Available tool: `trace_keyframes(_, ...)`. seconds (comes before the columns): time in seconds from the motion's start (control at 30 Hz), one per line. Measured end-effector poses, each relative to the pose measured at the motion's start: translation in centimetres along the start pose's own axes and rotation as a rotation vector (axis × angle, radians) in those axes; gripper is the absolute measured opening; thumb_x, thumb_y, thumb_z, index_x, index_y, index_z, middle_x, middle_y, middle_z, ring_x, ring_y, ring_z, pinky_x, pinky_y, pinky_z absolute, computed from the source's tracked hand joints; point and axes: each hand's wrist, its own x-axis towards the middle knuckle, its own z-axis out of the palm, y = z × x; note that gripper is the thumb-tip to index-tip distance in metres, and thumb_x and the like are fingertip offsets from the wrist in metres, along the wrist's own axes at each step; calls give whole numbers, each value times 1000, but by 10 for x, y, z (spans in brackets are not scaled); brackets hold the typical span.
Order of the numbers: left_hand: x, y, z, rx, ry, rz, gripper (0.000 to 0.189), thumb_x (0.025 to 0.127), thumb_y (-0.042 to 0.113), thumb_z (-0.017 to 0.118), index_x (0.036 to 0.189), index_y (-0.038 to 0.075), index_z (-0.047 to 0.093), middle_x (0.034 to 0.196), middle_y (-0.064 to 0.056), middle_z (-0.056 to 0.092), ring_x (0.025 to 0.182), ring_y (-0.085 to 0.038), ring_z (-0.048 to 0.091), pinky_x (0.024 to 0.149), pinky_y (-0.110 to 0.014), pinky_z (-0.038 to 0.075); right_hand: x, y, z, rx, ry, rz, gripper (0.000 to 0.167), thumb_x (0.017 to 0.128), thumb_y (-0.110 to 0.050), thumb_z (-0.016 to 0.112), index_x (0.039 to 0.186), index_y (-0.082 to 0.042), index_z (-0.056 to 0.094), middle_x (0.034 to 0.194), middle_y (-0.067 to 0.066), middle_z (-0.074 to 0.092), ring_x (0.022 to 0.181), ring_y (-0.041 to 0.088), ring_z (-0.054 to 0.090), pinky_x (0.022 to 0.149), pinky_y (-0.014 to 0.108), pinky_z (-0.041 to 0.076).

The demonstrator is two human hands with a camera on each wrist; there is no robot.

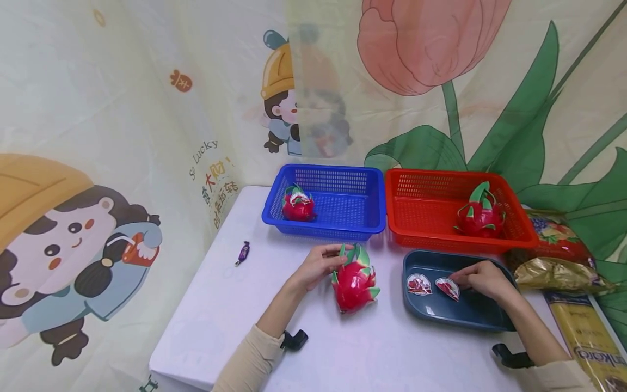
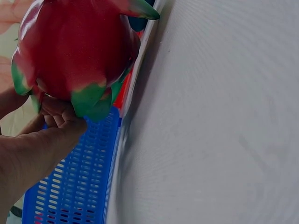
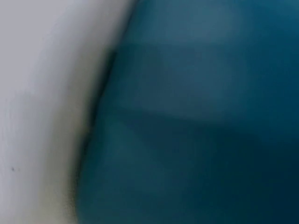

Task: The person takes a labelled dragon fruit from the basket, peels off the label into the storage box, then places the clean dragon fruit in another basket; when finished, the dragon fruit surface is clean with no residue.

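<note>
My left hand [image 1: 320, 265] grips a red dragon fruit [image 1: 354, 288] by its green leafy top, over the white table. In the left wrist view the thumb and fingers of that hand [image 2: 37, 144] close on the leaf end of the fruit [image 2: 79, 51]. Over the dark blue tray [image 1: 441, 317], my right hand [image 1: 482, 280] pinches the edge of a round sticker [image 1: 448, 288] with a red print. Left of it in the tray lies a second such sticker [image 1: 418, 284]. The right wrist view is filled by the blurred tray wall [image 3: 187, 93]; the hand is hidden there.
Behind stand a blue basket [image 1: 343, 207] with a stickered dragon fruit [image 1: 299, 206] and a red basket [image 1: 421, 209] with another dragon fruit [image 1: 482, 218]. A small purple-wrapped candy [image 1: 243, 253] lies at left. Packaged goods, including a gold bag [image 1: 558, 274] and a yellow packet [image 1: 588, 332], line the right edge.
</note>
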Motion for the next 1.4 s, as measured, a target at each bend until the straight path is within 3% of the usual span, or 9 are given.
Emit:
trace_keyframes(0.2, 1, 0, -2, 11, -5, 0, 48, 99, 8, 65, 142, -9, 57, 146, -31, 53, 128, -45, 52, 89, -25, 56, -4, -3, 5, 6, 70, 3, 27, 101, -10, 63, 113, 11, 74, 101, 25, 75, 78, 27, 76, 71, 39, 65)
trace_keyframes(0.33, 3, 0, -3, 26, 3, 2, 46, 98, 8, 66, 142, -7, 59, 145, -30, 55, 118, -31, 57, 84, -24, 55, -5, -5, 6, -82, 147, 15, 30, 101, -13, 64, 117, 12, 72, 97, 25, 74, 70, 23, 74, 67, 36, 64)
trace_keyframes(0.47, 4, -2, -4, 19, 5, 1, 45, 98, 10, 67, 140, -4, 62, 146, -28, 55, 123, -35, 55, 86, -25, 55, -5, -3, 2, -143, 194, 36, 33, 103, -14, 62, 121, 13, 69, 93, 25, 74, 70, 24, 73, 67, 40, 64)
trace_keyframes(0.63, 4, -3, -3, -1, -1, 1, 47, 98, 9, 67, 142, -7, 59, 147, -30, 53, 131, -47, 49, 87, -24, 56, -10, -4, -4, -38, 201, -28, 36, 105, -15, 61, 122, 16, 67, 100, 27, 74, 80, 30, 75, 71, 39, 65)
trace_keyframes(0.83, 1, -2, -2, -3, -16, 4, 47, 98, 9, 66, 142, -7, 58, 147, -31, 52, 125, -36, 54, 87, -25, 56, -23, -22, -8, 197, 122, -174, 44, 108, -21, 58, 134, 15, 60, 113, 28, 73, 92, 28, 78, 76, 32, 65)
trace_keyframes(0.97, 0, -2, -3, -11, -10, 8, 43, 99, 7, 64, 140, -7, 60, 146, -33, 52, 120, -31, 56, 86, -26, 56, -26, -50, -2, 373, -23, -262, 46, 109, -21, 58, 142, 11, 56, 123, 28, 70, 102, 25, 76, 81, 43, 65)
trace_keyframes(1.07, -1, -1, -3, -33, -15, 16, 44, 98, 6, 64, 140, -9, 59, 145, -35, 52, 117, -30, 56, 85, -25, 56, -23, -74, 12, 482, -133, -288, 48, 108, -22, 59, 144, 9, 54, 129, 28, 67, 111, 31, 73, 85, 51, 63)
trace_keyframes(1.23, -1, -2, -3, -73, -23, 23, 47, 97, 6, 66, 139, -12, 57, 144, -37, 51, 108, -21, 58, 84, -24, 56, -9, -103, 43, 479, -220, -291, 53, 104, -27, 66, 145, 5, 54, 138, 29, 62, 119, 42, 68, 91, 58, 59)
trace_keyframes(1.4, 1, -5, -3, -76, -15, 18, 47, 97, 7, 67, 138, -13, 57, 142, -38, 51, 104, -19, 58, 82, -25, 56, 7, -114, 66, 508, -273, -264, 59, 104, -26, 64, 150, 7, 46, 145, 35, 53, 124, 49, 63, 94, 64, 55)
